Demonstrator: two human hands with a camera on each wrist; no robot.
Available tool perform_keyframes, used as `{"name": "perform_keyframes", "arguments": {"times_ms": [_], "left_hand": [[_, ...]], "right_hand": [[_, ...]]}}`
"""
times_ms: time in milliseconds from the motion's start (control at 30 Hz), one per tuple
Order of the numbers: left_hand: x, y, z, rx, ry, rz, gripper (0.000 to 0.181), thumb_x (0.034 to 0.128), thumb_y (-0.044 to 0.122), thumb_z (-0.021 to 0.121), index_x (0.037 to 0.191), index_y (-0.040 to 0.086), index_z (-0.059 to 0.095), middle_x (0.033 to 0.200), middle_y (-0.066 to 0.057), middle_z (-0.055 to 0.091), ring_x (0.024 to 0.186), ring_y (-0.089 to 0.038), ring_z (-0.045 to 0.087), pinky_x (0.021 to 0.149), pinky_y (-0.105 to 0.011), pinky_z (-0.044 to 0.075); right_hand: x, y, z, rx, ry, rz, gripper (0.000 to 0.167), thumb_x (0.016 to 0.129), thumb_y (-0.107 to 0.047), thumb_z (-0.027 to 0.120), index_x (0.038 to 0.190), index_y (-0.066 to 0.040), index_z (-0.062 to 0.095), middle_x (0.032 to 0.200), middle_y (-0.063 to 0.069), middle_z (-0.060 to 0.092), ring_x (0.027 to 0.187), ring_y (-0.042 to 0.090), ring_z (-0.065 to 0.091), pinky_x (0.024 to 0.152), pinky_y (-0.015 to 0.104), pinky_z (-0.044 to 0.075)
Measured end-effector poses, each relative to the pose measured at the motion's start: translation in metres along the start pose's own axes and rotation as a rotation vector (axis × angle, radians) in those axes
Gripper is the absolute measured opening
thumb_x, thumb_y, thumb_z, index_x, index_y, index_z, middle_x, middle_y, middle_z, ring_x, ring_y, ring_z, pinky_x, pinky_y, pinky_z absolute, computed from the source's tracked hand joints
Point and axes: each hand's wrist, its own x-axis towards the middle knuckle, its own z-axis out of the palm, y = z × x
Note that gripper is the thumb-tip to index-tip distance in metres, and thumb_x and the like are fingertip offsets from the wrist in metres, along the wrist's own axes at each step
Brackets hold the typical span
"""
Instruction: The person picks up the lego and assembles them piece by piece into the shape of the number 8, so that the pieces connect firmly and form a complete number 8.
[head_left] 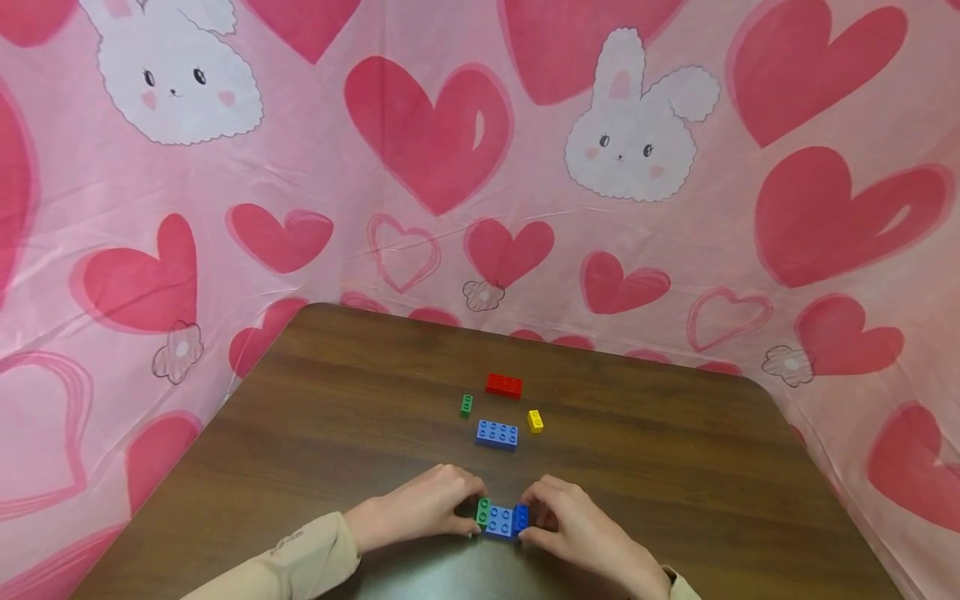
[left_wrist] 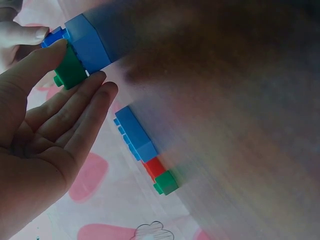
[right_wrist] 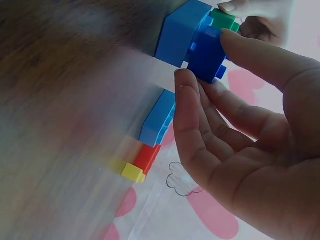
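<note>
We see the joined bricks at the near side of the desk (head_left: 637, 425), between two hands: a wide blue brick (head_left: 499, 521) with a green end brick (head_left: 483, 512) across its left end and a dark blue end brick (head_left: 521, 518) across its right. Each hand takes its own end, probably so that neither blocks the other and the pressure stays even; the middle studs are left uncovered. We cannot tell whether both small bricks are fully seated.

Beyond lie four loose pieces — a long blue brick (head_left: 497, 434), a spare green brick (head_left: 467, 406), a yellow brick (head_left: 535, 421) and a red brick (head_left: 504, 386) — near enough, we judge, for an easy reach.

The left hand (head_left: 427, 500) has its fingers clamped on the green end brick, thumb on our side, fingertips opposite. The right hand (head_left: 581, 525) mirrors it, pinching the dark blue end brick. Both palms turn inward, with the lower fingers gently bent and the forearms slanting in from either side.
</note>
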Motion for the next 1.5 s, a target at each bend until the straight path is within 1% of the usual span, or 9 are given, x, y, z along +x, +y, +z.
{"name": "perform_keyframes", "arguments": {"times_ms": [200, 467, 600, 833, 1067, 1300, 1500], "left_hand": [[0.0008, -0.0003, -0.0003, 0.012, 0.004, 0.003, 0.029, 0.0849, 0.025, 0.079, 0.110, 0.013, 0.072, 0.093, 0.005, 0.073, 0.073, 0.002, 0.056, 0.068, -0.011, 0.048], [0.0013, -0.0017, -0.0001, 0.010, 0.013, 0.008, 0.029, 0.0850, 0.026, 0.079, 0.111, 0.013, 0.072, 0.093, 0.005, 0.073, 0.073, 0.002, 0.055, 0.069, -0.011, 0.049], [0.0009, -0.0017, 0.0001, 0.021, 0.020, 0.012, 0.029, 0.0848, 0.026, 0.079, 0.110, 0.013, 0.072, 0.092, 0.005, 0.073, 0.072, 0.001, 0.054, 0.068, -0.011, 0.047], [0.0020, -0.0016, 0.0022, 0.040, 0.032, 0.031, 0.028, 0.0853, 0.026, 0.079, 0.109, 0.012, 0.072, 0.090, 0.005, 0.071, 0.072, 0.001, 0.053, 0.066, -0.011, 0.046], [0.0025, -0.0020, 0.0026, 0.022, 0.008, 0.010, 0.030, 0.0861, 0.028, 0.078, 0.112, 0.014, 0.072, 0.093, 0.007, 0.072, 0.073, 0.002, 0.054, 0.068, -0.011, 0.048], [0.0019, -0.0026, 0.0029, 0.024, 0.009, 0.002, 0.031, 0.0855, 0.028, 0.078, 0.113, 0.013, 0.072, 0.094, 0.006, 0.073, 0.074, 0.002, 0.055, 0.069, -0.011, 0.049], [0.0018, -0.0032, 0.0037, 0.020, 0.011, 0.004, 0.032, 0.0854, 0.029, 0.078, 0.112, 0.013, 0.072, 0.094, 0.007, 0.073, 0.074, 0.003, 0.056, 0.070, -0.011, 0.049]], "right_hand": [[0.0023, -0.0027, -0.0007, -0.025, -0.007, 0.010, 0.026, 0.086, -0.026, 0.077, 0.105, -0.010, 0.067, 0.091, -0.002, 0.062, 0.073, -0.005, 0.053, 0.064, 0.016, 0.051], [0.0052, -0.0016, -0.0024, -0.002, -0.015, 0.019, 0.025, 0.086, -0.024, 0.077, 0.104, -0.009, 0.068, 0.092, 0.002, 0.065, 0.073, -0.005, 0.056, 0.066, 0.016, 0.052], [0.0072, -0.0005, -0.0006, -0.006, 0.001, 0.007, 0.026, 0.086, -0.026, 0.077, 0.103, -0.009, 0.069, 0.091, 0.002, 0.066, 0.073, -0.006, 0.055, 0.066, 0.016, 0.053], [0.0082, -0.0012, 0.0000, -0.001, -0.024, -0.001, 0.026, 0.086, -0.024, 0.077, 0.105, -0.008, 0.069, 0.092, 0.000, 0.068, 0.073, -0.005, 0.056, 0.066, 0.018, 0.054], [0.0054, -0.0004, 0.0009, 0.020, -0.033, 0.028, 0.028, 0.087, -0.024, 0.076, 0.107, -0.007, 0.068, 0.094, 0.002, 0.069, 0.073, -0.004, 0.057, 0.066, 0.016, 0.053], [0.0030, -0.0011, 0.0016, 0.021, -0.037, 0.052, 0.029, 0.087, -0.026, 0.076, 0.107, -0.007, 0.068, 0.096, 0.002, 0.069, 0.073, -0.004, 0.058, 0.066, 0.016, 0.053], [0.0023, 0.0023, 0.0042, 0.046, -0.012, 0.036, 0.028, 0.087, -0.025, 0.076, 0.107, -0.006, 0.069, 0.095, 0.003, 0.069, 0.071, -0.004, 0.057, 0.065, 0.015, 0.052]]}}
